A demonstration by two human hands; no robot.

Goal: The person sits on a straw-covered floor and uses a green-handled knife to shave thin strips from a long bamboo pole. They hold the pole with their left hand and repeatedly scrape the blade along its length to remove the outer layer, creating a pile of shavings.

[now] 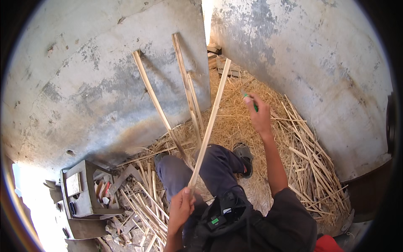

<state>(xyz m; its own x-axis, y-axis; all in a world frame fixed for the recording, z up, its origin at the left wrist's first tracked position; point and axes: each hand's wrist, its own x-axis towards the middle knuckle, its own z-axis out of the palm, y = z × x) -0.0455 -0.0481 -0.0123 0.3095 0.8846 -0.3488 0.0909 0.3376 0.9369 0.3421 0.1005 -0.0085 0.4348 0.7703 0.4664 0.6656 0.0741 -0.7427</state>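
My left hand (181, 206) is closed round the lower end of a long, pale bamboo strip (212, 119). The strip slants up and away to the right over my knees, its far end in the air. Out to the right, my right hand (261, 115) grips a small green-handled knife (255, 107). Its thin tip points away from me and is hard to make out. The knife is apart from the strip, above the shavings (235, 126) on the floor.
Several split bamboo lengths (153, 96) lean on the left wall (96, 84). A heap of thin strips (315, 168) lies along the right wall (310, 63). More strips (145, 206) lie at lower left, beside a worn wooden stool (90, 191) with odds and ends inside.
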